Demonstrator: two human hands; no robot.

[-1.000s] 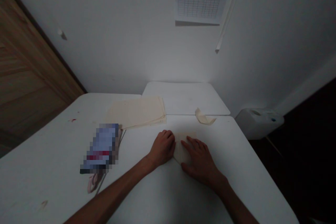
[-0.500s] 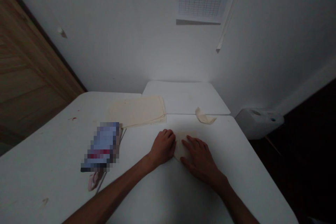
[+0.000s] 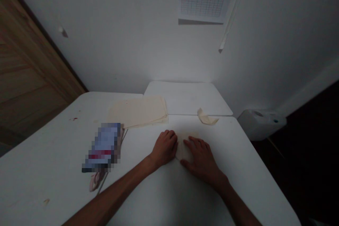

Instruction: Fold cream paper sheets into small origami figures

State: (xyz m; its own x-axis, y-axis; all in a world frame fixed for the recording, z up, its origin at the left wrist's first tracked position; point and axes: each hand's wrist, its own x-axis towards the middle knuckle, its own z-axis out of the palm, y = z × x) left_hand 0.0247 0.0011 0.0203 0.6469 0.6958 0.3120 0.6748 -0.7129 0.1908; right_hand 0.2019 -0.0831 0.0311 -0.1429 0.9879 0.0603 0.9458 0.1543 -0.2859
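A small cream sheet, partly folded, lies on the white table between my two hands. My left hand rests on its left edge with the fingers curled, pressing down. My right hand lies flat on the sheet's right part, fingers stretched out and close together. Most of the sheet is hidden under both hands.
A stack of cream sheets lies further back on the left. A small folded cream piece sits at the back right. A blurred-out object lies on the left over pink-handled scissors. A second small table and a white bin stand behind.
Both hands have stayed on the sheet. My right hand has slid slightly to the left over it.
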